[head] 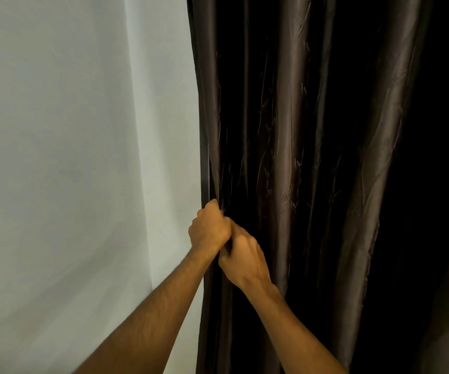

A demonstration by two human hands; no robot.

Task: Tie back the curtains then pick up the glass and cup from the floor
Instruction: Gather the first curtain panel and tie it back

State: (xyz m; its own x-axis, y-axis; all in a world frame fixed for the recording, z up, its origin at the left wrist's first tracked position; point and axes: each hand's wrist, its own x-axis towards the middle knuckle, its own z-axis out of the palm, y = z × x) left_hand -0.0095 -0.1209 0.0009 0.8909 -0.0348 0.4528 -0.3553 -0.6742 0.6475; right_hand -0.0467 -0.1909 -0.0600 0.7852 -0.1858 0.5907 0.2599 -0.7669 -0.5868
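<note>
A dark brown curtain (312, 130) with shiny vertical folds hangs over the right two thirds of the view. My left hand (208, 226) is closed in a fist around the curtain's left edge at about waist height. Just below and to the right of it, touching it, my right hand (242, 256) pinches the same edge fold, its fingertips hidden in the cloth. No tie-back, glass or cup is in view.
A pale white wall (69, 157) fills the left side, with a soft vertical corner or fold line (139, 184) running down it. The far right of the curtain falls into deep shadow. The floor is out of view.
</note>
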